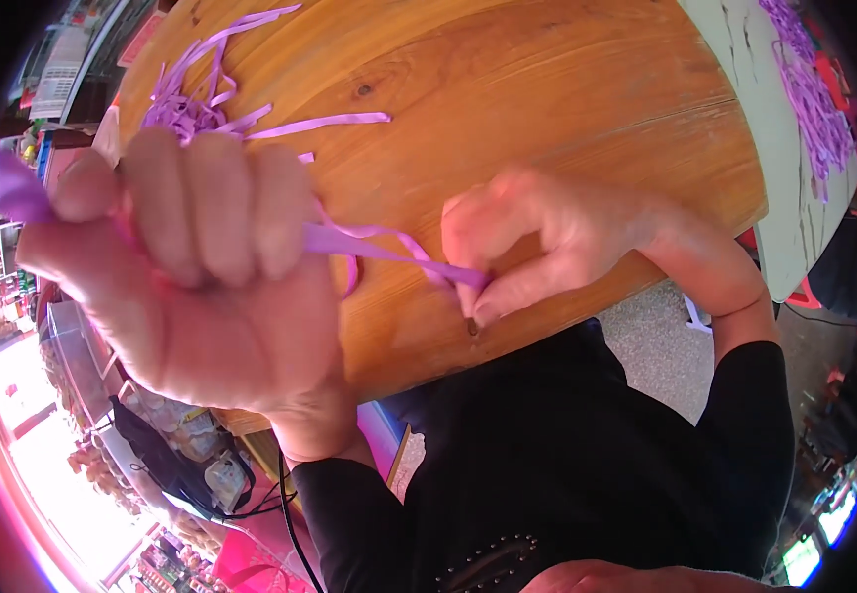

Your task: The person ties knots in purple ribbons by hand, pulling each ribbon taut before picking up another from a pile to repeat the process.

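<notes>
My left hand (221, 287) is raised close to the camera, palm up, with its fingers curled round a purple ribbon (379, 247). A bunched purple end pokes out past the thumb and forefinger at the far left. From the little-finger side the ribbon runs to the right, partly twisted, toward my right hand (537, 242). There the thumb and forefinger pinch it low over the near part of the table. A small dark spot shows just under those fingertips; I cannot make out what it is. A loose length of ribbon hangs beside the left hand.
A tangled heap of purple ribbons (186, 104) lies at the back left of the round wooden table (547, 89). More purple ribbons (809, 89) rest on a pale marbled surface (789, 217) at the right. A bag and cables (191, 460) are at the lower left.
</notes>
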